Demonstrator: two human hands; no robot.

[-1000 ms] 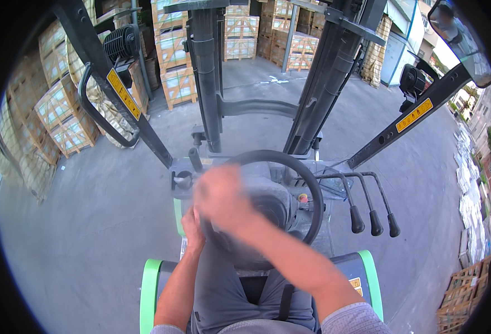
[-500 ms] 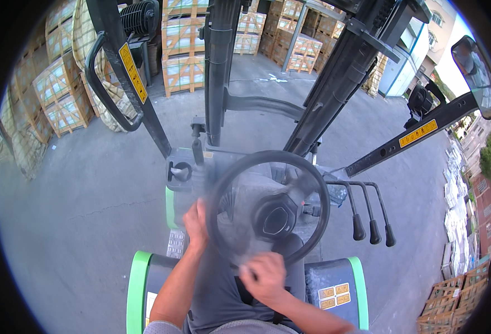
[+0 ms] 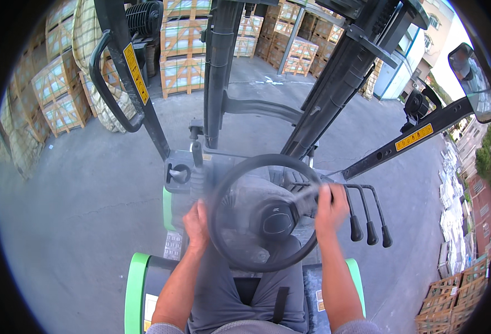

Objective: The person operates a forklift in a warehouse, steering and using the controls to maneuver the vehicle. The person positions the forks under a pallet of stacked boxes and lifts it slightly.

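A black steering wheel (image 3: 228, 259) is in front of my lap, its hub and spoke smeared by motion. My right hand (image 3: 330, 209) is closed at the right of its rim, somewhat blurred, near the end of a spoke; whether a knob is under the fingers cannot be made out. Just outside the left of the rim, my left hand (image 3: 196, 222) is curled, its fingertips hidden. Ahead of that hand stands an upright lever (image 3: 197, 156) with a ribbed grey boot. Three black control levers (image 3: 372, 231) hang right of my right hand, apart from it.
Dark forklift mast rails (image 3: 334, 94) rise ahead. A grab handle (image 3: 98, 83) is on the left post, a mirror (image 3: 474, 83) at upper right. Stacked wooden crates (image 3: 183, 55) stand beyond on the concrete floor (image 3: 106, 189). More crates (image 3: 451, 298) are at lower right, beside pale stacked slabs (image 3: 451, 206).
My right hand has moved from the bottom of the steering wheel to its right side, and the wheel has turned. My left hand has stayed in nearly the same place.
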